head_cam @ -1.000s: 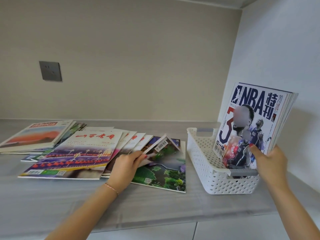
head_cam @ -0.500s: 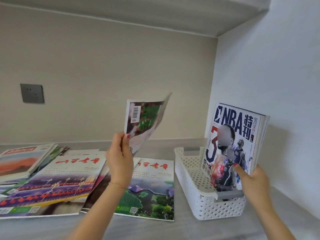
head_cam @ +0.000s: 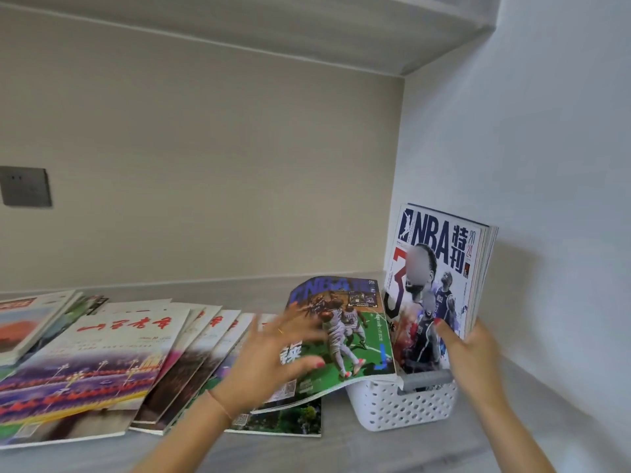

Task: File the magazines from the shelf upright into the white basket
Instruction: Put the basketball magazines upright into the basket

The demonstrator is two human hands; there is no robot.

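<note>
The white perforated basket (head_cam: 403,404) stands at the right end of the shelf. An upright stack of magazines (head_cam: 440,268) with an NBA cover in front fills it. My right hand (head_cam: 474,353) grips that stack, thumb on the cover. A basketball magazine with a green court cover (head_cam: 355,336) lies tilted, its right edge over the basket's left rim. My left hand (head_cam: 273,356) is blurred and spread flat on that cover, fingers apart. Several magazines with red titles (head_cam: 112,349) lie fanned flat on the shelf to the left.
Another small pile of magazines (head_cam: 24,322) lies at the far left. A landscape-cover magazine (head_cam: 290,421) sits under the tilted one. A grey wall socket (head_cam: 25,186) is on the back wall. The side wall (head_cam: 546,165) is close behind the basket; a shelf board (head_cam: 307,29) runs overhead.
My left hand lifted a magazine off the fan, turned it over and brought it down onto the basket's left rim. My right hand stayed on the upright stack.
</note>
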